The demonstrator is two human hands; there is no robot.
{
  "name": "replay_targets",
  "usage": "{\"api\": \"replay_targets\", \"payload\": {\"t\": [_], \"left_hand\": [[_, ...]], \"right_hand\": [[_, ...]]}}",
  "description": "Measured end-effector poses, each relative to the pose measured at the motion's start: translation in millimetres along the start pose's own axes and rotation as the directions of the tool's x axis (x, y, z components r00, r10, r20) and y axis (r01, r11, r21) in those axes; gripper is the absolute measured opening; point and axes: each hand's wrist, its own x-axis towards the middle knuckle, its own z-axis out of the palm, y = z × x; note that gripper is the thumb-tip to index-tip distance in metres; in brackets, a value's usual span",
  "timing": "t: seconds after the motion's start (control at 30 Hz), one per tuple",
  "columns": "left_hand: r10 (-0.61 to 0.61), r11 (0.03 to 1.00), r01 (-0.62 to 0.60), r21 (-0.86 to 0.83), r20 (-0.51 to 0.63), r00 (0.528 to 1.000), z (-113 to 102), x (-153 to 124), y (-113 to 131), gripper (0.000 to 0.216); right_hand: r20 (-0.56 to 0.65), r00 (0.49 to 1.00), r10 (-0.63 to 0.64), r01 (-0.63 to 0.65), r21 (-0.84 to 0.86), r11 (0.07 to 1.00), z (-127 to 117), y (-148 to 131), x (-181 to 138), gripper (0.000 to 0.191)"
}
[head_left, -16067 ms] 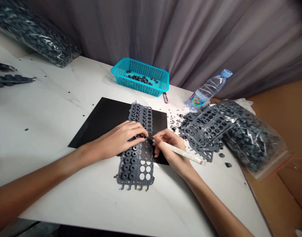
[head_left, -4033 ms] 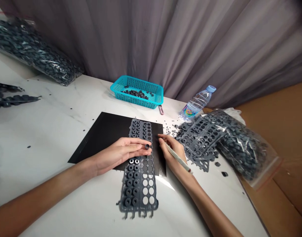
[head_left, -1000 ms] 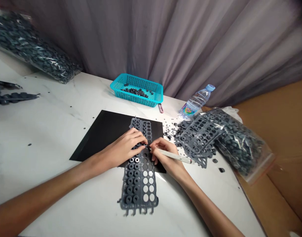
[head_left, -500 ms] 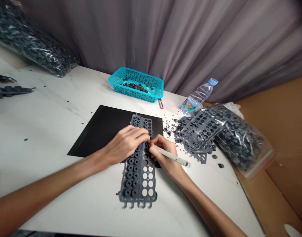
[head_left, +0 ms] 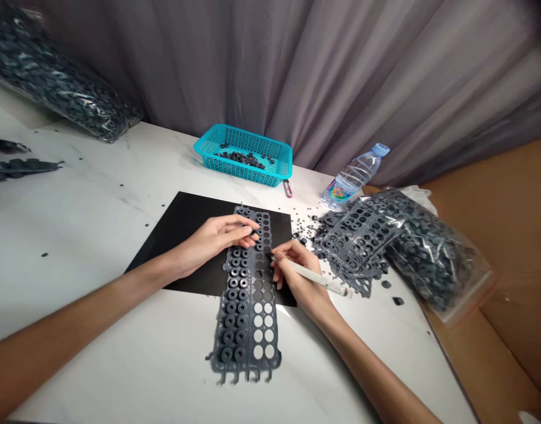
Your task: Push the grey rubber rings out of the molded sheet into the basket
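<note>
A dark grey rubber sheet (head_left: 248, 300) lies lengthwise in front of me, its far part over a black mat (head_left: 177, 235). Ring-shaped rubber pieces fill its left columns; many holes on the right are bare. My left hand (head_left: 217, 238) is above the sheet's far half, thumb and fingers closed on a small black rubber piece (head_left: 253, 232). In my right hand (head_left: 299, 268), at the sheet's right edge, is a slim pen-like tool (head_left: 319, 275) with a whitish handle. Its dark tip points left toward the holes; whether it touches the sheet I cannot tell.
Behind the mat stands a turquoise basket (head_left: 244, 176) with small black pieces, a pink-handled item (head_left: 287, 188) beside it. To the right are a water bottle (head_left: 354, 176), stacked punched sheets (head_left: 354, 235) and a filled plastic bag (head_left: 434, 259). Another full bag (head_left: 62, 82) lies back left.
My left hand has lifted off the sheet and turned, now showing a small rubber piece between its fingers. My right hand with the tool has drawn slightly away to the right.
</note>
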Motion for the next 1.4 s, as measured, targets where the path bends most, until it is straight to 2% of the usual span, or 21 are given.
{"api": "replay_targets", "payload": {"t": [0.1,0.13,0.2,0.23,0.3,0.37,0.43,0.53,0.6,0.67,0.73,0.93,1.17,1.4], "left_hand": [[0.204,0.963,-0.190,0.189,-0.055,0.977,-2,33,8,0.028],[0.316,0.917,-0.285,0.279,-0.071,0.946,-7,52,14,0.026],[0.497,0.756,-0.409,0.511,-0.042,0.867,-23,97,27,0.020],[0.537,0.686,-0.420,0.594,-0.024,0.843,-32,118,33,0.019],[0.539,0.581,-0.383,0.718,0.013,0.842,-48,152,41,0.023],[0.556,0.499,-0.338,0.798,0.004,0.831,-55,164,41,0.027],[0.589,0.444,-0.355,0.823,0.031,0.808,-51,151,34,0.026],[0.587,0.400,-0.438,0.805,0.142,0.797,-29,98,21,0.018],[0.501,0.448,-0.468,0.762,0.220,0.837,-12,58,13,0.017],[0.340,0.498,-0.472,0.728,0.337,0.878,-1,27,7,0.019],[0.273,0.510,-0.442,0.738,0.349,0.897,5,9,2,0.021],[0.238,0.556,-0.379,0.740,0.296,0.925,5,-2,-1,0.023],[0.216,0.537,-0.369,0.759,0.299,0.930,8,-14,-2,0.020],[0.164,0.571,-0.327,0.753,0.286,0.944,11,-21,6,0.020]], "right_hand": [[0.009,1.000,-0.001,0.001,-0.022,1.000,0,1,0,0.019],[0.012,1.000,-0.001,0.002,-0.027,1.000,0,1,0,0.019],[0.009,1.000,0.002,-0.001,-0.038,0.999,0,0,0,0.018],[0.008,1.000,0.007,-0.007,-0.042,0.999,0,-1,0,0.017],[0.008,1.000,0.022,-0.022,-0.046,0.999,0,-3,0,0.016],[0.014,0.999,0.029,-0.029,-0.043,0.999,0,-3,0,0.015],[0.019,0.999,0.029,-0.029,-0.044,0.999,0,-2,0,0.015],[0.025,0.999,0.020,-0.019,-0.047,0.999,0,2,0,0.016],[0.035,0.999,0.009,-0.007,-0.049,0.999,0,3,0,0.016],[0.039,0.999,-0.001,0.003,-0.055,0.998,-1,2,1,0.015],[0.039,0.999,-0.007,0.010,-0.059,0.998,-1,0,1,0.017],[0.073,0.997,0.009,-0.006,-0.040,0.999,-4,-7,0,0.021],[0.137,0.989,0.057,-0.055,-0.019,0.998,-4,-11,-11,0.004],[0.084,0.994,0.074,-0.074,-0.006,0.997,-7,-17,-12,0.006]]}}
